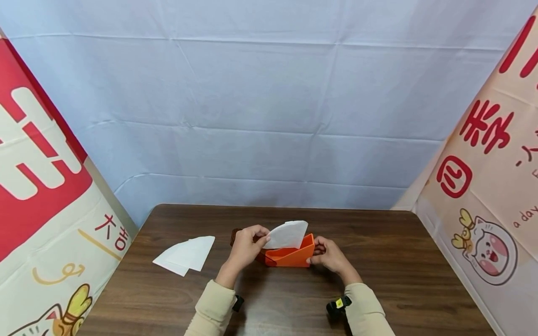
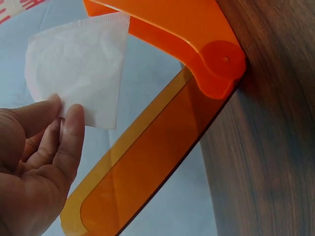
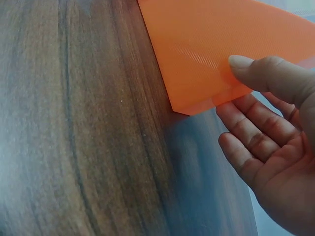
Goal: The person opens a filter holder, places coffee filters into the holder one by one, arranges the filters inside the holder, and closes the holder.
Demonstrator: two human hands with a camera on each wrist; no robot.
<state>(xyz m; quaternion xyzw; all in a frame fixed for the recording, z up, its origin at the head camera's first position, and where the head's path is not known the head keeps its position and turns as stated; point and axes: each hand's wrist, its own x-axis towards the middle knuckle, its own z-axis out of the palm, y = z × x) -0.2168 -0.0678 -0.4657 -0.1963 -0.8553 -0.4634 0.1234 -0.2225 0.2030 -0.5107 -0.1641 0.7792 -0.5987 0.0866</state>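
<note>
Between thumb and fingertips, my left hand (image 1: 245,248) pinches a white cone-shaped paper coffee filter (image 1: 288,235) by its left end. The filter stands partly above the orange filter holder box (image 1: 292,259), its lower edge hidden behind the front wall in the head view. The box's translucent brown lid (image 2: 147,152) is swung open on its hinge, extending behind the left hand. At the box's right end, my right hand (image 1: 330,255) holds it, thumb (image 3: 263,71) against the front face and fingers curled around the end.
Two overlapping white filters (image 1: 187,254) lie on the brown wooden table (image 1: 403,270), left of the left hand. A pale blue cloth (image 1: 260,107) hangs behind the table's far edge. Printed cloths (image 1: 475,196) hang at both sides.
</note>
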